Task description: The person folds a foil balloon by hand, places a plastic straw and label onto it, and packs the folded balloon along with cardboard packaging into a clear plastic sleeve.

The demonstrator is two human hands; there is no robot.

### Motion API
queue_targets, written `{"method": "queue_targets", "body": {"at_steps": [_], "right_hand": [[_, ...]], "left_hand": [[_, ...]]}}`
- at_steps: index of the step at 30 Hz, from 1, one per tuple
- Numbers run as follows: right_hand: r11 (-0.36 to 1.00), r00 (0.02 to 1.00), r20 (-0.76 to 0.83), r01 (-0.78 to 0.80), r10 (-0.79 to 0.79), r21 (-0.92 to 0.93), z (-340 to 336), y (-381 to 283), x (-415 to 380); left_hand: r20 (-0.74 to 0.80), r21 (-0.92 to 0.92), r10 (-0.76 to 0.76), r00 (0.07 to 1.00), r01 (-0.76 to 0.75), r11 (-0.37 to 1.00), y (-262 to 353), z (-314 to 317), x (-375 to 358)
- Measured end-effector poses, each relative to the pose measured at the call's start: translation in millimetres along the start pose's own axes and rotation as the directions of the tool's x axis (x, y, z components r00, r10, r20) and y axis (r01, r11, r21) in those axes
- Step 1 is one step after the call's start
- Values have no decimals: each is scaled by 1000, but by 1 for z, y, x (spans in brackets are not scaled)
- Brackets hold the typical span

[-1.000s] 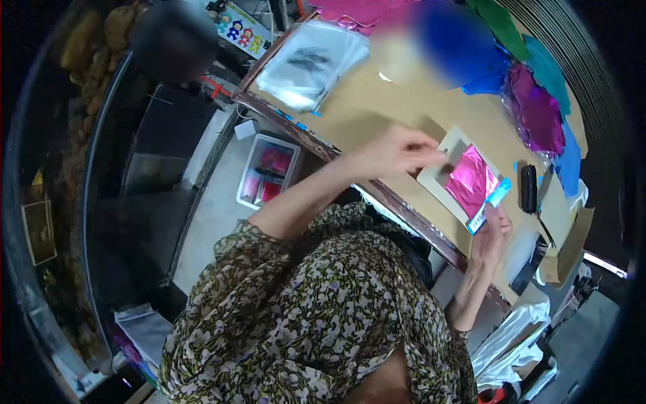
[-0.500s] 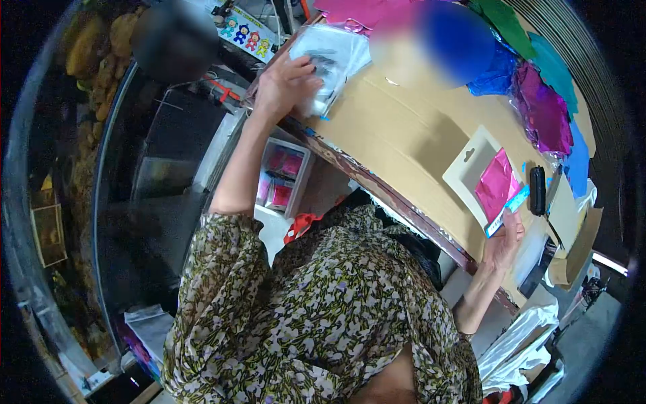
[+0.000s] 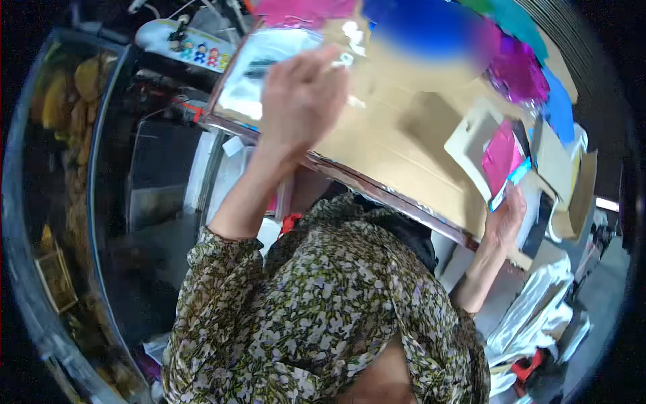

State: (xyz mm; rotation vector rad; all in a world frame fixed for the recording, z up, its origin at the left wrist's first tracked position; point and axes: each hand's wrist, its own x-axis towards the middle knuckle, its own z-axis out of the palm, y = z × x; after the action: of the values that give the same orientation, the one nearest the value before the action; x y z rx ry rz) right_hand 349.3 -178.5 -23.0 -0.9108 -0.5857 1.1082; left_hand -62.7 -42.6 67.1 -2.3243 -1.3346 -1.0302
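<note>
My left hand [image 3: 299, 101] is raised over the near left part of the cardboard-covered table [image 3: 397, 151]. Its fingers are closed on a clear plastic bag [image 3: 344, 40] that shows only as glints. Just behind the hand lies a stack of clear plastic bags [image 3: 245, 77]. My right hand [image 3: 506, 217] is at the table's near right edge. It grips the bottom of a white backing card [image 3: 471, 138] bearing a pink foil piece [image 3: 501, 155] and a blue label [image 3: 513, 180].
Crumpled pink, blue and green foil sheets [image 3: 521, 67] are heaped at the far right. A black object [image 3: 521, 131] lies beside the card, and cardboard pieces [image 3: 572, 195] sit to its right. White bags [image 3: 538, 310] are piled on the floor lower right. A cartoon sticker strip [image 3: 195, 48] sits far left.
My left hand left the card, reached to the stack of clear bags and has now lifted off it with a bag. My right hand kept hold of the card.
</note>
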Motion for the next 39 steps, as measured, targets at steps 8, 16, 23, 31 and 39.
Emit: {"method": "queue_targets", "body": {"at_steps": [8,16,23,31,39], "right_hand": [[1000,996,-90,16,-15,4,-15,-12,-18],[995,994,-90,76,-70,62,-30,-21,-33],[958,981,-154,-73,119,279,31,5,-56],[939,964,-191,-118,187,324,62,17,-60],[973,968,-247,4,55,232,19,-6,-37]], "left_hand": [[475,-324,-9,880,185,928,47,61,-26],[552,-718,370,747,201,666,-33,82,2],[259,-319,206,944,-117,940,46,98,-24],[584,-457,-49,810,379,805,42,101,-2],[672,-396,-24,740,387,833,46,98,5]]}}
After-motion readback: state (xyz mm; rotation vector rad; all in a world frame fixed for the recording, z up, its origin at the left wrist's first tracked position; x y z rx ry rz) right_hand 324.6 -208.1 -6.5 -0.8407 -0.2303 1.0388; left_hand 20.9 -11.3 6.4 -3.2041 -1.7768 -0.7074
